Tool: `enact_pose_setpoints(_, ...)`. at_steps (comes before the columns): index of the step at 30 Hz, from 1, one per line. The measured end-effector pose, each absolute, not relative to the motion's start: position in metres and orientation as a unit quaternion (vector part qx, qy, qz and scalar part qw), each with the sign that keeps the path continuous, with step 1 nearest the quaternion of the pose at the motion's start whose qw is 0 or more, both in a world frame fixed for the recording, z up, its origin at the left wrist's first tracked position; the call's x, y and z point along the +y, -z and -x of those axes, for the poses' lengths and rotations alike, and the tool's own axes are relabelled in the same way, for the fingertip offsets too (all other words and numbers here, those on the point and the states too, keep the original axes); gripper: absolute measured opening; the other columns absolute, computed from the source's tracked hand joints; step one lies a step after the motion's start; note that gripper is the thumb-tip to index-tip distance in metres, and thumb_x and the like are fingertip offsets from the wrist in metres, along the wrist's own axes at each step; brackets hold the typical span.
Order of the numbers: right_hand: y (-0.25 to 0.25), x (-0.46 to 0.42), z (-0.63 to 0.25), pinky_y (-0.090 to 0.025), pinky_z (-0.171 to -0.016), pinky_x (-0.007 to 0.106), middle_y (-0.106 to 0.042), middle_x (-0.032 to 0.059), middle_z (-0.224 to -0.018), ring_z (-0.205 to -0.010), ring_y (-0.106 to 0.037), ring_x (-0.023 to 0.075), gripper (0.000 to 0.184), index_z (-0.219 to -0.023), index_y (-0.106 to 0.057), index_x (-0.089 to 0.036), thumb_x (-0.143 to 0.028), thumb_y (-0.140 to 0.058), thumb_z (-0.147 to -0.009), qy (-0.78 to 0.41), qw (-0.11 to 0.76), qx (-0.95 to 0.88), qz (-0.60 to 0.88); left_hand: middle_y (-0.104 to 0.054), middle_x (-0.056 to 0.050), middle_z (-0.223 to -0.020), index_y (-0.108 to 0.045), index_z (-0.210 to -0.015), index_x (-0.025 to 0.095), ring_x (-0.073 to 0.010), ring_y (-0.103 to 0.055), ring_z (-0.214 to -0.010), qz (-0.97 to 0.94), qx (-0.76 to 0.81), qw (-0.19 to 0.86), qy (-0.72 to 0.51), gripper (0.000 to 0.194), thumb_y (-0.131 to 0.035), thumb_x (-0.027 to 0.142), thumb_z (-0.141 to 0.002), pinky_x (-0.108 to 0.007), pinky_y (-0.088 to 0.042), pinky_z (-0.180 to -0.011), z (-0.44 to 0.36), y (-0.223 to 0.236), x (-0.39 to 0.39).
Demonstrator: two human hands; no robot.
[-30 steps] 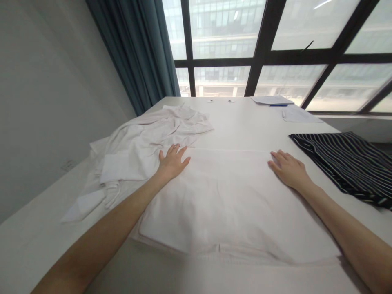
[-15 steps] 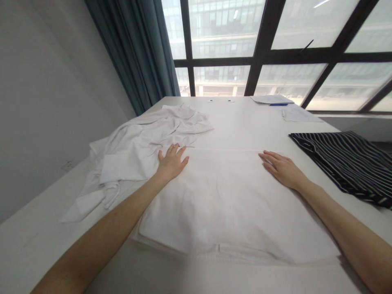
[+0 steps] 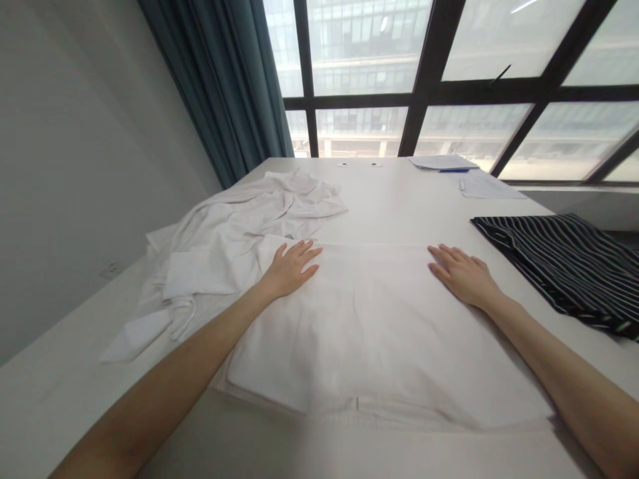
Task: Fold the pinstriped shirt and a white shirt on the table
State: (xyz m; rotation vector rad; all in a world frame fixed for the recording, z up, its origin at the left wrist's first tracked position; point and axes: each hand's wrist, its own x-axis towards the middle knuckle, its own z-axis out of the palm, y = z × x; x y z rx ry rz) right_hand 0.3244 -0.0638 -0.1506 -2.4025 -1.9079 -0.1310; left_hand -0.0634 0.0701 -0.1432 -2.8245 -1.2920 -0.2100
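A folded white garment (image 3: pixel 369 332), probably a shirt, lies flat on the white table in front of me. My left hand (image 3: pixel 292 266) rests on its far left corner, fingers spread and holding nothing. Over the far right corner lies my right hand (image 3: pixel 462 274), palm down with its fingers stretched out. Light creases run across the cloth between the hands. To the left, a crumpled white garment (image 3: pixel 279 199) is heaped loosely, close beside my left hand.
A black-and-white striped cloth (image 3: pixel 569 266) lies folded on the right. Papers (image 3: pixel 442 161) and a blue pen (image 3: pixel 453 171) are at the table's (image 3: pixel 384 206) far right, below the window. A blue curtain (image 3: pixel 234 86) hangs at the far left.
My left hand has shifted slightly right along the garment's far edge, uncovering its corner. My right hand has moved a little to the right. The garments look unmoved.
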Motion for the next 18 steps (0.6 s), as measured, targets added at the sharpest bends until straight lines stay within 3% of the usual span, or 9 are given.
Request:
enact_pose_setpoints(4, 0.1501, -0.0637, -0.3234, -0.037, -0.109, 0.062, -0.041, 0.0093, -0.157, -0.143, -0.038, 0.0308, 0.061, -0.149, -0.043, -0.024, -0.054, -0.022, -0.100, 0.039, 0.039, -0.605, 0.794, -0.037, -0.005, -0.159, -0.045, -0.146, 0.029, -0.0228, -0.032, -0.148, 0.905, -0.419, 0.011, 0.070, 0.046, -0.038, 0.037, -0.102, -0.056, -0.022, -0.119, 0.0637, 0.1435, 0.0707)
enact_pose_setpoints(13, 0.1564, -0.0682, -0.3215, -0.041, -0.104, 0.061, -0.049, 0.0165, -0.150, -0.134, -0.048, 0.0389, 0.055, -0.140, -0.054, -0.018, -0.048, -0.031, -0.099, 0.132, 0.070, -0.571, 0.807, -0.040, -0.004, -0.157, -0.048, -0.145, 0.028, -0.0219, -0.034, -0.147, 0.901, -0.425, -0.002, 0.084, 0.045, -0.040, 0.034, -0.101, -0.054, -0.021, -0.120, 0.0636, 0.1434, 0.0703)
enact_pose_setpoints(18, 0.1548, -0.0671, -0.3231, -0.036, -0.112, 0.052, -0.048, 0.0157, -0.152, -0.142, -0.040, 0.0315, 0.048, -0.138, -0.055, -0.016, -0.036, -0.034, -0.100, 0.180, 0.126, -0.671, 0.708, -0.042, -0.005, -0.156, -0.049, -0.144, 0.028, -0.0222, -0.036, -0.146, 0.902, -0.422, 0.004, 0.092, 0.044, -0.039, 0.033, -0.101, -0.053, -0.022, -0.119, 0.0641, 0.1452, 0.0715)
